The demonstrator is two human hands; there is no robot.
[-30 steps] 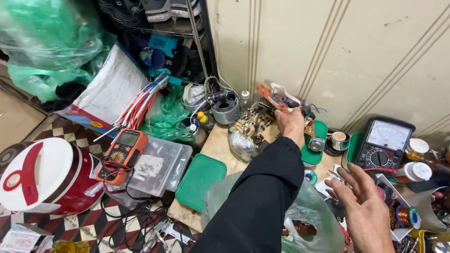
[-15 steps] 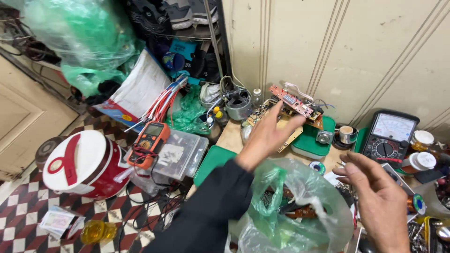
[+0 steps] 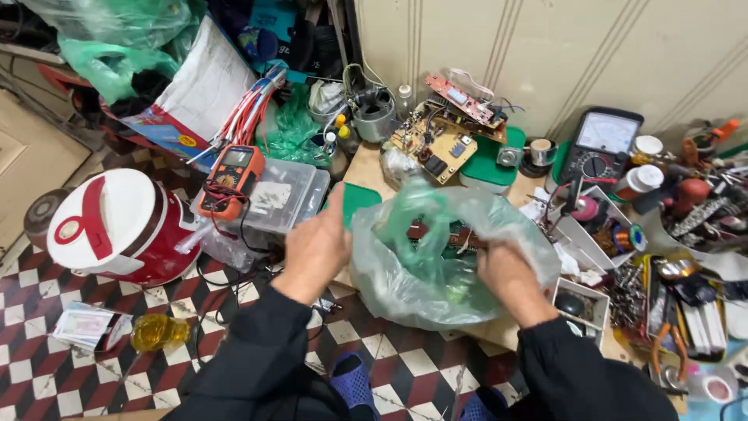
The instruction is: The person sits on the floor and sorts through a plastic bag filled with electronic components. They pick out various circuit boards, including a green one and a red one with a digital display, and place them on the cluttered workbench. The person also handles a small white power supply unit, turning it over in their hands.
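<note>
At surface's front edge: green plastic bag [image 3: 444, 257] now between both hands. Left hand [image 3: 315, 248], back from circuit boards [image 3: 440, 140], flat against bag's side; right hand [image 3: 510, 281] gripping its other side.

The left hand [image 3: 315, 249], stretched a second ago toward the circuit boards [image 3: 444, 132] at the upper middle of the frame, has been drawn back to the centre and is now pressed against the left edge of the translucent green plastic bag [image 3: 436, 257]. The right hand [image 3: 510, 281], held open and apart at the lower right before, has been brought in and closed on the bag's right side. The bag, earlier slack beneath the left arm, is now held up and gathered between both hands.
</note>
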